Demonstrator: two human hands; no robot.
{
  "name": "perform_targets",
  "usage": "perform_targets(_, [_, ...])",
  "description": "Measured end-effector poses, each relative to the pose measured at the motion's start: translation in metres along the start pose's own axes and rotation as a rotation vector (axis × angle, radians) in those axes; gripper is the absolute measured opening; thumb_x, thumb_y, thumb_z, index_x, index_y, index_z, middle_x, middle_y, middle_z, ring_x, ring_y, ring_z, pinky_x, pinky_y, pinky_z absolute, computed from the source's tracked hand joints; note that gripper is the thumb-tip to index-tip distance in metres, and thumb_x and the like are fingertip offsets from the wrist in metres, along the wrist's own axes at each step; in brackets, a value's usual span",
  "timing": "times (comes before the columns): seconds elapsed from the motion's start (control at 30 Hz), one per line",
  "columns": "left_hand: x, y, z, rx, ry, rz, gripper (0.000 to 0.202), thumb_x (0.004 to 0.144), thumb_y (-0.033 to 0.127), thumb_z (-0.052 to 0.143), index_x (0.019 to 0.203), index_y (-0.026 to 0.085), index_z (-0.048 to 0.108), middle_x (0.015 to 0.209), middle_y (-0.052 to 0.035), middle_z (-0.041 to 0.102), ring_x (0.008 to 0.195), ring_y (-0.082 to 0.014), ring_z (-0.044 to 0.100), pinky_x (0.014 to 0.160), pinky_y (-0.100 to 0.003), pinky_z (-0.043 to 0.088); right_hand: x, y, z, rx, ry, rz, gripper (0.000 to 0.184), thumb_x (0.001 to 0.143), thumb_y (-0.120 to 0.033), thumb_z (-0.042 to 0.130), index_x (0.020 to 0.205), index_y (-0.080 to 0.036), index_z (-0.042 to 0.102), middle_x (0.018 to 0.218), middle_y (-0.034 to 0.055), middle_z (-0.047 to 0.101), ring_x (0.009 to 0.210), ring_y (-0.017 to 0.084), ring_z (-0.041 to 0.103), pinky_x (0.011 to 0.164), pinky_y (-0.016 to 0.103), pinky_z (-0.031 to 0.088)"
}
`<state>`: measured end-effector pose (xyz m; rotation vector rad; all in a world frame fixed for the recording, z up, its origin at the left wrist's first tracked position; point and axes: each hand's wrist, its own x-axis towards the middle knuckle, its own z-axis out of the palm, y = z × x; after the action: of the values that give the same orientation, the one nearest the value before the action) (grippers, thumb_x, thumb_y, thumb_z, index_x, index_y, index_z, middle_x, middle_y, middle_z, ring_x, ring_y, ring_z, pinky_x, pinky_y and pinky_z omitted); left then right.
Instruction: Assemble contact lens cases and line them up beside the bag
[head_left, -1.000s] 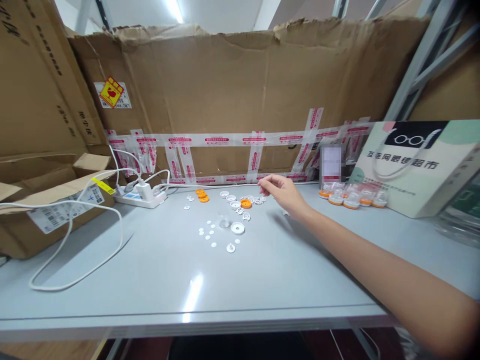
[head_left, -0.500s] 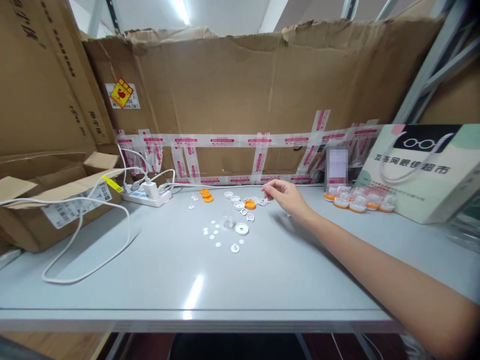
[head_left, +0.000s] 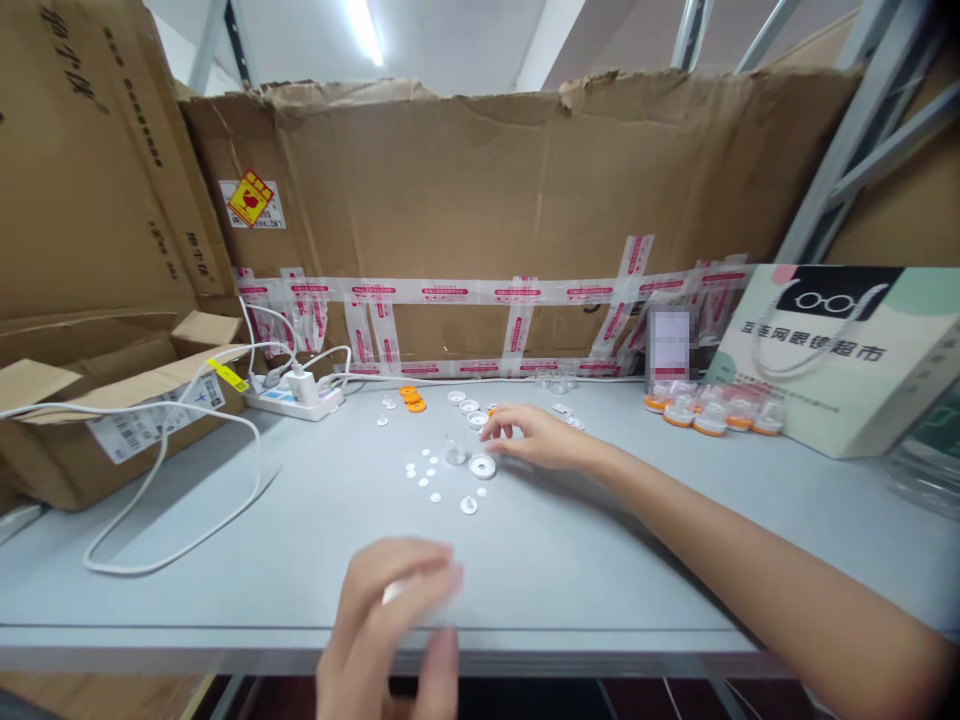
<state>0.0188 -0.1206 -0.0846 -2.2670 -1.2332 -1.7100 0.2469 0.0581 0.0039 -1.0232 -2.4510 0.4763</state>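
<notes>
Small plastic parts lie scattered on the grey table [head_left: 600, 560]: orange rings [head_left: 411, 399], a white ring [head_left: 481, 466], a clear little cup [head_left: 454, 448], tiny white discs [head_left: 424, 474] and a white cap [head_left: 469, 505]. My right hand [head_left: 534, 440] reaches in from the right and rests low over the parts. Its fingers are bent together, with the tips just above the white ring; what they hold, if anything, is hidden. My left hand [head_left: 394, 625] is at the table's near edge, smeared by motion, with something pale against its fingers.
A white power strip [head_left: 296, 401] with a looping cable [head_left: 187, 520] lies at the left beside an open cardboard box [head_left: 112, 420]. A taped cardboard wall [head_left: 487, 200] closes the back. Orange-based clear containers [head_left: 709, 412] and a printed paper bag [head_left: 847, 350] stand at the right.
My right hand has dropped and moved left and nearer, from the far parts to the white ring. My left hand has come into view at the bottom edge.
</notes>
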Motion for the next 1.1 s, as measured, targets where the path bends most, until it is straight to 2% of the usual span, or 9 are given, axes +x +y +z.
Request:
perform_targets(0.07, [0.037, 0.007, 0.005, -0.020, -0.150, -0.107, 0.025, 0.086, 0.019, 0.046, 0.111, 0.020, 0.051, 0.110, -0.0094, 0.055, 0.101, -0.0219, 0.053, 0.085, -0.036, 0.046, -0.005, -0.006, -0.005, 0.011, -0.094, -0.054, 0.019, 0.076, -0.032, 0.061, 0.091, -0.020, 0.065, 0.089, 0.0031, 0.058, 0.083, 0.016, 0.053, 0.077, 0.030, 0.040])
perform_targets(0.13, [0.058, 0.010, 0.008, -0.027, -0.261, -0.128, 0.021, 0.088, 0.019, 0.043, 0.106, 0.023, 0.052, 0.108, -0.0062, 0.056, 0.102, -0.0198, 0.052, 0.083, -0.033, 0.046, -0.007, -0.008, -0.005, 0.010, -0.138, -0.097, 0.019, 0.075, -0.032, 0.062, 0.090, -0.021, 0.065, 0.091, 0.0030, 0.057, 0.086, 0.016, 0.052, 0.081, 0.030, 0.040])
perform_targets(0.27, [0.058, 0.008, 0.013, 0.073, -0.386, -0.138, 0.024, 0.087, 0.022, 0.045, 0.110, 0.024, 0.050, 0.110, -0.0045, 0.055, 0.105, -0.0198, 0.050, 0.087, -0.035, 0.044, -0.006, -0.005, 0.006, 0.000, -0.148, -0.161, 0.008, 0.079, -0.022, 0.058, 0.082, -0.018, 0.064, 0.086, 0.0032, 0.055, 0.083, 0.015, 0.052, 0.077, 0.028, 0.041])
perform_targets(0.47, [0.047, 0.004, 0.017, 0.185, -0.361, -0.098, 0.025, 0.086, 0.024, 0.046, 0.111, 0.023, 0.049, 0.110, -0.0059, 0.056, 0.103, -0.0215, 0.051, 0.084, -0.036, 0.045, -0.008, -0.013, 0.005, 0.021, 0.019, -0.235, 0.010, 0.081, -0.011, 0.053, 0.077, -0.017, 0.060, 0.086, 0.0030, 0.053, 0.083, 0.014, 0.051, 0.080, 0.029, 0.040])
perform_targets(0.53, [0.049, 0.004, 0.017, 0.197, -0.358, -0.087, 0.025, 0.086, 0.024, 0.046, 0.111, 0.023, 0.049, 0.110, -0.0065, 0.057, 0.101, -0.0218, 0.052, 0.082, -0.036, 0.046, -0.011, -0.021, 0.001, 0.074, -0.001, -0.256, 0.010, 0.081, -0.011, 0.053, 0.078, -0.018, 0.060, 0.086, 0.0019, 0.052, 0.083, 0.013, 0.051, 0.081, 0.028, 0.040])
perform_targets(0.63, [0.050, 0.004, 0.017, 0.203, -0.376, -0.088, 0.024, 0.086, 0.025, 0.047, 0.110, 0.023, 0.050, 0.109, -0.0065, 0.057, 0.101, -0.0217, 0.052, 0.082, -0.036, 0.046, -0.013, -0.030, 0.001, 0.105, -0.132, -0.295, 0.009, 0.079, -0.011, 0.056, 0.077, -0.018, 0.062, 0.084, 0.0011, 0.052, 0.084, 0.012, 0.051, 0.079, 0.026, 0.040])
perform_targets(0.77, [0.050, 0.003, 0.017, 0.191, -0.391, -0.109, 0.025, 0.086, 0.025, 0.047, 0.111, 0.023, 0.050, 0.110, -0.0063, 0.057, 0.102, -0.0212, 0.052, 0.083, -0.036, 0.047, -0.013, -0.030, 0.010, 0.051, -0.223, -0.326, 0.009, 0.078, -0.010, 0.058, 0.076, -0.016, 0.064, 0.082, 0.0015, 0.053, 0.082, 0.012, 0.051, 0.076, 0.025, 0.041])
perform_targets(0.93, [0.050, 0.004, 0.015, 0.159, -0.400, -0.124, 0.024, 0.086, 0.026, 0.047, 0.110, 0.022, 0.051, 0.112, -0.0078, 0.056, 0.103, -0.0217, 0.052, 0.084, -0.036, 0.048, -0.010, -0.027, 0.017, 0.022, -0.197, -0.378, 0.011, 0.078, -0.008, 0.056, 0.075, -0.017, 0.063, 0.087, 0.0032, 0.057, 0.084, 0.013, 0.052, 0.079, 0.028, 0.041])
perform_targets(1.1, [0.058, 0.003, 0.011, 0.147, -0.475, -0.106, 0.028, 0.088, 0.025, 0.043, 0.114, 0.022, 0.051, 0.118, -0.0091, 0.054, 0.108, -0.0212, 0.051, 0.090, -0.037, 0.047, -0.010, -0.031, 0.020, -0.038, -0.148, -0.472, 0.016, 0.079, -0.006, 0.052, 0.074, -0.017, 0.062, 0.089, 0.0046, 0.063, 0.090, 0.015, 0.052, 0.085, 0.033, 0.039])
